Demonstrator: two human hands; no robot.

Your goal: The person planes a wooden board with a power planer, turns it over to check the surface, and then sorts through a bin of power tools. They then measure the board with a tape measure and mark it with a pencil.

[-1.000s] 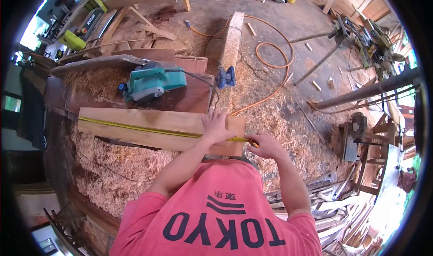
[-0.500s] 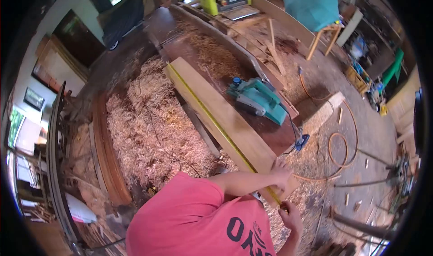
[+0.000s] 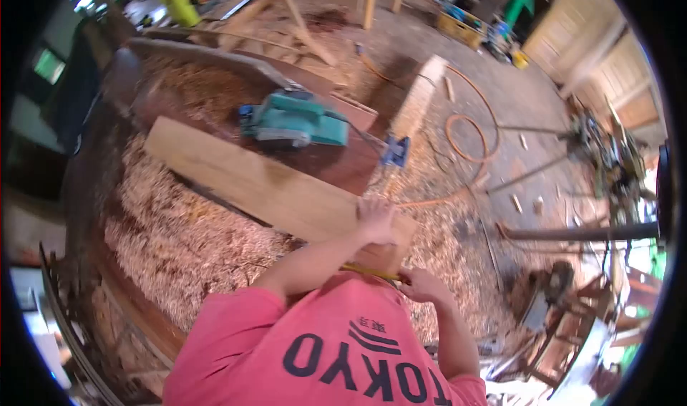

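My left hand (image 3: 376, 222) lies on the near end of a long pale wooden board (image 3: 257, 182), fingers spread over its face. Close to my shirt, my right hand (image 3: 424, 286) is closed around a tape measure, whose case is mostly hidden by the fingers. A short stretch of yellow tape blade (image 3: 372, 271) shows between this hand and the board's near edge. Beyond the board, a teal power planer (image 3: 297, 122) rests on a reddish-brown wooden surface.
Wood shavings (image 3: 204, 230) are heaped left of the board. An orange hose (image 3: 449, 130) coils on the floor at right, beside a pale timber beam (image 3: 421, 94) and a blue clamp-like tool (image 3: 396, 151). A metal pipe (image 3: 580, 232) juts in from the right.
The yellow blade that ran along the board's length is gone from its face; only a short piece shows by my right hand. My view has turned right, and my left hand stays on the board.
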